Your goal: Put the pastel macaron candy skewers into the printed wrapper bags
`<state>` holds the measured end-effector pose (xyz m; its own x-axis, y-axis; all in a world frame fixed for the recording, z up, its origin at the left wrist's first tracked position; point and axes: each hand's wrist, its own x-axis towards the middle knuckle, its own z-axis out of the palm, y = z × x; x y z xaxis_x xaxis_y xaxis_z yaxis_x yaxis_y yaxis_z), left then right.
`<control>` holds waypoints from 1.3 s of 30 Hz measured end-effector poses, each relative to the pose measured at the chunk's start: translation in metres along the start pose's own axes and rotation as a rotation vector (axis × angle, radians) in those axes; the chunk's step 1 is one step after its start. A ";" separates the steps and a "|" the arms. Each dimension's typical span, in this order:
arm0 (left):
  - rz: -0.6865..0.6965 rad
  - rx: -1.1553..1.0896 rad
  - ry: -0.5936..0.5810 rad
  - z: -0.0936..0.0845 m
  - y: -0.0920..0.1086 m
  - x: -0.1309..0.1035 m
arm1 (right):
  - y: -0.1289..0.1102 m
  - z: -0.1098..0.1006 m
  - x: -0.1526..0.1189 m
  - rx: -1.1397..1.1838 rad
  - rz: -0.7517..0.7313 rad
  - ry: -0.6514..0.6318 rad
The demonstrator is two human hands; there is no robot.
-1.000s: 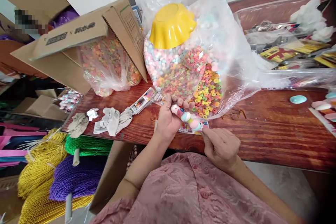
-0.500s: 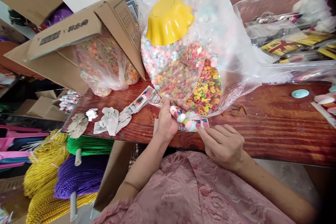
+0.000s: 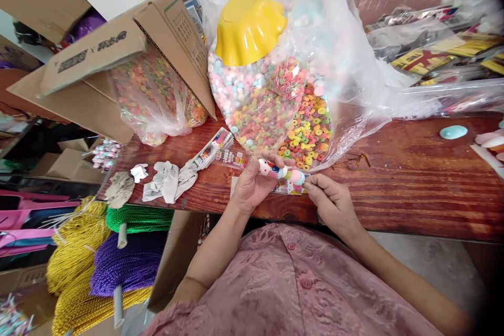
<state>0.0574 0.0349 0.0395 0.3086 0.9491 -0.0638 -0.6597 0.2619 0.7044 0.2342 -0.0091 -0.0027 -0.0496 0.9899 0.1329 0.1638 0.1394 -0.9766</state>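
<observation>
Near the front edge of the wooden table, my left hand (image 3: 252, 189) is closed around a strand of pastel beads (image 3: 296, 177) with a white, spotted piece at its left end. The rounded pieces run rightward in pink, green and light blue. My right hand (image 3: 333, 200) pinches at the strand's right end, beside the light blue piece; what exactly lies between the fingertips is too small to tell. Below the strand lies a printed packet (image 3: 293, 188), partly covered. Beyond my left hand are more clear printed packets (image 3: 214, 148).
An upturned yellow bowl (image 3: 250, 29) rests on a clear bag of pastel pieces and colourful rings (image 3: 309, 131). An open cardboard box (image 3: 173, 37) stands left, a plastic-lined tray (image 3: 433, 84) right. White gloves (image 3: 167, 181) lie at left; cord bundles (image 3: 126, 262) sit below the table.
My right hand has moved up and left, with its fingers now pinched at the strand's end. The strand is tilted less, and its right end sits higher. The view has shifted slightly.
</observation>
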 end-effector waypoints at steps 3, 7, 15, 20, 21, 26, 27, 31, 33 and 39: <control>-0.027 -0.017 0.049 -0.001 -0.004 0.001 | -0.002 0.009 -0.005 0.200 0.139 -0.044; -0.103 -0.026 0.128 0.002 -0.014 0.002 | -0.003 0.020 -0.012 -0.105 -0.165 -0.034; -0.113 -0.061 0.175 0.002 -0.011 0.000 | 0.007 0.020 -0.008 -0.223 -0.446 0.081; 0.156 -0.085 0.371 -0.003 0.004 0.007 | 0.009 0.023 -0.008 -0.249 -0.486 0.122; 0.174 -0.090 0.393 -0.002 0.004 0.008 | 0.009 0.024 -0.008 -0.262 -0.492 0.126; 0.195 -0.117 0.458 -0.004 0.000 0.014 | 0.005 0.028 -0.010 -0.438 -0.613 0.155; 0.198 -0.126 0.482 -0.005 -0.001 0.015 | 0.004 0.028 -0.011 -0.508 -0.659 0.155; 0.153 -0.130 0.527 -0.011 -0.005 0.019 | -0.007 0.029 -0.017 -0.701 -0.758 0.129; 0.132 -0.110 0.539 -0.012 -0.007 0.019 | -0.011 0.028 -0.017 -0.723 -0.739 0.107; 0.145 -0.050 0.487 -0.010 -0.008 0.013 | -0.004 0.021 -0.008 -0.681 -0.594 0.000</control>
<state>0.0600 0.0473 0.0258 -0.1355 0.9448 -0.2983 -0.7075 0.1185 0.6967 0.2132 -0.0179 -0.0030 -0.3119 0.7501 0.5832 0.6594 0.6128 -0.4356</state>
